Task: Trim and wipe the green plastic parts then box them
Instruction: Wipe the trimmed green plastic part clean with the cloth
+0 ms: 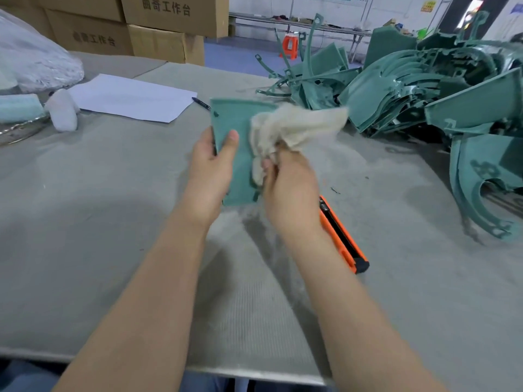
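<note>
Your left hand (210,171) gripping a green panel (232,120) above the table (85,193), your right hand (288,190) clutching a rag (294,125) against it, green parts (410,89) heaped right, cardboard boxes (158,29) closed behind.

Bright even overhead light; soft arm shadows on table (85,222); cloth (294,128) motion-blurred; edges bowed.

Far beyond the left hand (210,165) and off to its left stand stacked cardboard boxes. The upper box (174,12) reads "曲奇工作台" in dark print on its front. The lower box (90,38), further left, carries the same "曲奇工作台", blurred. A yellow sign (427,5) far beyond the right hand (288,188) is too small to read.
</note>
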### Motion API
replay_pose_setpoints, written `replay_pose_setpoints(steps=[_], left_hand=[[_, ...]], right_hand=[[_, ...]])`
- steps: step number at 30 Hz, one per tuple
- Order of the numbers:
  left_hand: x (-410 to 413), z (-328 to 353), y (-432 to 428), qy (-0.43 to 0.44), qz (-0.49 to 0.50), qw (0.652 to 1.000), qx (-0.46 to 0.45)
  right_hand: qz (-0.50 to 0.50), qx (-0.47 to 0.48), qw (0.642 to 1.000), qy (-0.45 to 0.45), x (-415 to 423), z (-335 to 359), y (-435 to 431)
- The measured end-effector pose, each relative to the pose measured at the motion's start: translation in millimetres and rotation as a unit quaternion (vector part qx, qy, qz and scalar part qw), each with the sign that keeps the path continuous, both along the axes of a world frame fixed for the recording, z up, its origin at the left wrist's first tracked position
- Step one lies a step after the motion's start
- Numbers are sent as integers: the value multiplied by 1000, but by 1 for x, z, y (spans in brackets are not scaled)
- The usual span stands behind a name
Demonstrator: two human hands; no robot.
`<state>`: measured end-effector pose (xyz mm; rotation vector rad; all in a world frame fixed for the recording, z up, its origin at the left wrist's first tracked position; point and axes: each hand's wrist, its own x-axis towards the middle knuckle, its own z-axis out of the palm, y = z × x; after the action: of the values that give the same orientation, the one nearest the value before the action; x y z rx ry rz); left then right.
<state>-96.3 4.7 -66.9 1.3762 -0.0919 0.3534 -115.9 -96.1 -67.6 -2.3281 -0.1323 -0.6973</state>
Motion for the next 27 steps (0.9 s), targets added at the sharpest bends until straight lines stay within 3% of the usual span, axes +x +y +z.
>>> replay_pose_setpoints(steps=[2, 3, 5, 9, 11, 14, 17, 20, 24, 27], left_hand=[[0, 2, 4, 12, -34, 989, -145], [-4, 4, 7, 32, -98, 964, -247], [-8, 6, 13, 52, -187, 923, -333], [-11, 8, -6, 75, -184, 957, -213], [-14, 7, -19, 90, -202, 963, -155], [-9, 5, -13, 119, -248, 939, -207], [-4, 6, 6, 76, -235, 940, -234], [-4, 5, 10, 52, -231, 944, -230], [-6, 8, 8, 25, -268, 903, -336], [-7, 8, 2, 23, -253, 908, -333]], right_hand=[[97, 15, 992, -75, -13, -4, 28], [118, -9, 988, -98, -16, -7, 38], [96, -76, 988, -96, -12, -10, 40], [-55, -95, 994, 16, 7, -7, 8], [-47, -72, 996, 23, 8, -2, 3], [112, -32, 991, -64, -1, -3, 11], [201, -33, 976, -81, -10, -6, 15], [215, -7, 971, -105, -13, -7, 19], [212, 128, 965, -87, -16, -1, 20], [189, 25, 980, -61, -13, 1, 19]])
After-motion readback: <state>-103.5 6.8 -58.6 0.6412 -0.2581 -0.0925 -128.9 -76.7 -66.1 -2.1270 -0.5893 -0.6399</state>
